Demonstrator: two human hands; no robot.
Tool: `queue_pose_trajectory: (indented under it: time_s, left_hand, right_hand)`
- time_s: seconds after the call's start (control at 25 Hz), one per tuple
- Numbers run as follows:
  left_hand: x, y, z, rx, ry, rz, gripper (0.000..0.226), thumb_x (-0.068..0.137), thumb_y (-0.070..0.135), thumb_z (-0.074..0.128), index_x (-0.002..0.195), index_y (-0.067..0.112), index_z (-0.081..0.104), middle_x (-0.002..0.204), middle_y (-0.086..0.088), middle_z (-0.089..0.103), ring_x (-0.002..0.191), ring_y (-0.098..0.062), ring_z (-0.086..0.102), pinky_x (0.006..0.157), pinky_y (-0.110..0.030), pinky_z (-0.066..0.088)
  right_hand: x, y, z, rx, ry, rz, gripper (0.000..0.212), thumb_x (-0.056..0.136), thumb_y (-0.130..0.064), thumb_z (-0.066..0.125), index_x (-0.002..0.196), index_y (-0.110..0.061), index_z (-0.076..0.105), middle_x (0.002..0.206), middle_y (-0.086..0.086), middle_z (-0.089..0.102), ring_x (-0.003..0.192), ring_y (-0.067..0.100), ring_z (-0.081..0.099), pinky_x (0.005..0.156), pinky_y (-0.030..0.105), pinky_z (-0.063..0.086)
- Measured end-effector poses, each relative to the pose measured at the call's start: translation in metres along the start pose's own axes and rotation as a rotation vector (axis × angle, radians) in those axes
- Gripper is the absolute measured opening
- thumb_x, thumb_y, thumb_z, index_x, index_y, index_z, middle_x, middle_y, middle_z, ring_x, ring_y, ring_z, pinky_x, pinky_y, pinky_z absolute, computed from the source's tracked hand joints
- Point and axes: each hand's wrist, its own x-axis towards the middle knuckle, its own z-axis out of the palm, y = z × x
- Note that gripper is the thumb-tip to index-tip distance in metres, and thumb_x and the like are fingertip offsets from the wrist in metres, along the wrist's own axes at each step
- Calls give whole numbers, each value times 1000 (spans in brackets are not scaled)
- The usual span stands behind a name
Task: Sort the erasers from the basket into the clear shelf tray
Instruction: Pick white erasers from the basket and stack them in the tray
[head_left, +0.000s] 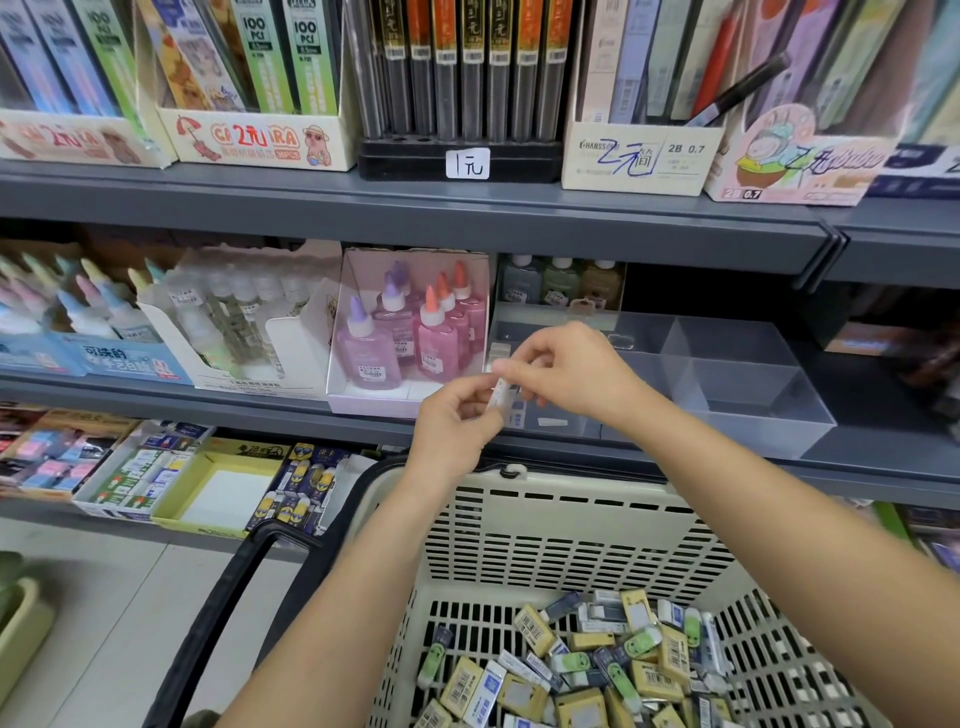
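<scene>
Pinching one small white eraser (503, 393) from both ends, the left hand (457, 421) and the right hand (566, 369) meet in the air just in front of the clear tray (753, 384) on the middle shelf (208, 400). Their fingertips close narrowly on the eraser and the other fingers are curled. Below the arms stands the beige basket (571, 525), with many loose erasers (597, 670) lying on its bottom. Pink glue bottles (410, 332) stand in a box just left of the tray.
</scene>
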Motion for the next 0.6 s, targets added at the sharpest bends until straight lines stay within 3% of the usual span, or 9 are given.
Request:
queue_pose_trajectory:
  time_s: [0.08, 0.2, 0.32, 0.4, 0.52, 0.6]
  left_hand:
    - [-1, 3, 2, -6, -2, 27, 29, 83, -2, 65, 107, 14, 65, 87, -2, 63, 78, -10, 55, 82, -22, 48]
    - [2, 5, 2, 39, -23, 39, 22, 84, 7, 67, 99, 22, 64, 93, 3, 66, 78, -6, 58, 77, -24, 48]
    - [6, 8, 8, 87, -43, 66, 22, 84, 7, 66, 88, 28, 62, 84, 9, 66, 71, 0, 57, 70, -21, 45]
    - [11, 9, 11, 176, 11, 91, 23, 83, 11, 67, 91, 31, 60, 91, 10, 63, 78, 0, 55, 73, -19, 43]
    - [22, 3, 5, 422, 120, 45, 39, 82, 20, 69, 119, 22, 54, 109, 8, 48, 101, -7, 49, 91, -24, 40]
    - [25, -3, 3, 495, 77, -25, 46, 84, 20, 68, 126, 16, 49, 113, 5, 48, 110, -14, 47, 100, -31, 39]
  right_hand:
    - [-3, 0, -8, 111, -49, 34, 6, 81, -24, 66, 81, -19, 69, 68, 0, 70, 61, 6, 64, 76, 33, 56]
    - [-7, 5, -17, 247, -123, 66, 19, 80, -5, 65, 97, -13, 66, 80, 5, 71, 72, 13, 66, 82, 35, 54]
    - [-6, 10, -17, 306, -86, 152, 13, 82, -5, 64, 94, -9, 67, 83, 8, 73, 66, 7, 68, 67, 24, 56]
    - [0, 13, -18, 402, -16, 218, 8, 85, -8, 63, 83, -16, 64, 86, 11, 73, 63, 6, 69, 59, 22, 55]
    - [19, 21, -24, 188, 193, 203, 10, 84, -18, 64, 78, -25, 61, 81, 0, 70, 78, 17, 69, 70, 33, 54]
    - [28, 23, -22, -73, 180, 190, 8, 84, -20, 64, 89, -26, 64, 87, -4, 67, 82, 15, 62, 73, 25, 50]
